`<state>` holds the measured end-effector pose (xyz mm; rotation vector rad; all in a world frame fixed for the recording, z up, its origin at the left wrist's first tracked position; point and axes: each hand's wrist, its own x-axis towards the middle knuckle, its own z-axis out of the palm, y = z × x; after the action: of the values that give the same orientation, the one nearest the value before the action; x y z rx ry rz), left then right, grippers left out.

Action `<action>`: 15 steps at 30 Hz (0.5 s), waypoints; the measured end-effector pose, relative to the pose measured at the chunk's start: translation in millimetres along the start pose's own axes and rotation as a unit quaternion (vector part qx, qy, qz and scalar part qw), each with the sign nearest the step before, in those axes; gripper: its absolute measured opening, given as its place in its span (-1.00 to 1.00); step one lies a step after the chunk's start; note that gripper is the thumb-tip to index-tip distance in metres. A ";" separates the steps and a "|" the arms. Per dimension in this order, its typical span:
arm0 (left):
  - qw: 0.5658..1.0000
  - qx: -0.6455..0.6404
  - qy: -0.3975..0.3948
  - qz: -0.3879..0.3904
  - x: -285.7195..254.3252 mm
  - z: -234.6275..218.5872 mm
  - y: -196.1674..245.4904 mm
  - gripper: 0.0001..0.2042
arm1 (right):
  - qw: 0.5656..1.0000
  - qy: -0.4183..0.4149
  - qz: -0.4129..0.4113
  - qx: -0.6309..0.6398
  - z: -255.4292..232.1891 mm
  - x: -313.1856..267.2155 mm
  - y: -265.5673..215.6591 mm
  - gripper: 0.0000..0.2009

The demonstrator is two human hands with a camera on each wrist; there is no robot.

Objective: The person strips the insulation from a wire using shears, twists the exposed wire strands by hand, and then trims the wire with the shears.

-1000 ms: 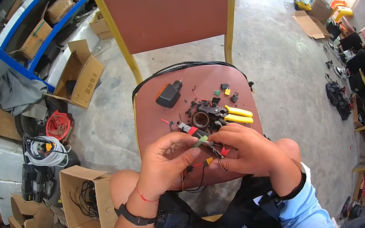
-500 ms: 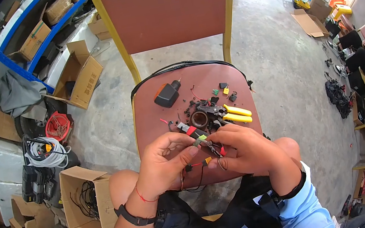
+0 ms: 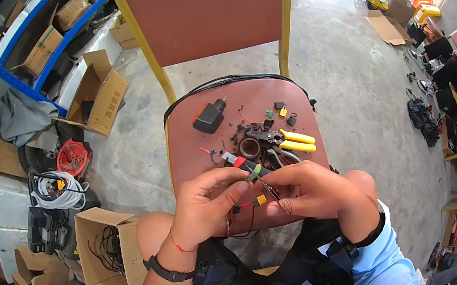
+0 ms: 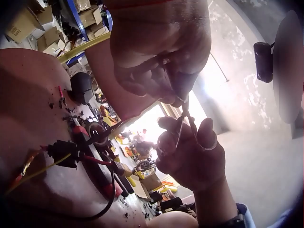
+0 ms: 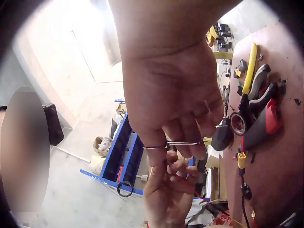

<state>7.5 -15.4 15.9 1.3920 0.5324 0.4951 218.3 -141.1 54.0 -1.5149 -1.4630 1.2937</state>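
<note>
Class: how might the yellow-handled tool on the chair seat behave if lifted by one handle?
The yellow-handled tool would probably feel head-heavy, since its dark head looks metallic. Its handles stand apart, so one may swing. Lying flat on the seat, it seems unlikely to roll.

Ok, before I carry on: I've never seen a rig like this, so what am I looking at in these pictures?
There is no robot here, just a person's two bare hands. The widest picture comes from a camera on the head, looking down; the other two come from cameras worn on the left and right wrists. The work sits over a chair seat. On it lie a yellow-handled tool, a ring-shaped roll, a black-and-orange object and small loose parts. The left hand pinches a small green piece; the right hand holds what look like slim metal scissors.
</note>
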 end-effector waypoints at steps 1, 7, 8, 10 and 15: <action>1.000 0.003 -0.001 0.000 0.0 -0.1 0.1 -0.80 | 1.000 -0.005 0.004 0.001 -0.6 0.4 0.4 -0.59; 1.000 0.015 -0.001 -0.003 -0.1 -0.7 1.2 -0.80 | 1.000 0.013 -0.018 -0.008 0.9 0.7 2.2 -0.59; 1.000 0.025 0.000 -0.002 -0.1 -0.6 1.6 -0.80 | 0.999 0.018 -0.024 -0.019 1.2 1.2 3.4 -0.59; 1.000 0.022 0.001 0.009 -0.1 -0.6 -0.3 -0.80 | 0.999 0.028 -0.028 -0.025 2.3 2.0 3.8 -0.59; 0.998 0.056 0.003 0.011 -1.1 0.6 2.9 -0.81 | 0.996 0.026 -0.039 -0.071 2.5 3.7 11.0 -0.48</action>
<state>7.0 -16.1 19.0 1.5058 0.5583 0.4940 219.1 -139.6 42.1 -1.5528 -1.5934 1.1178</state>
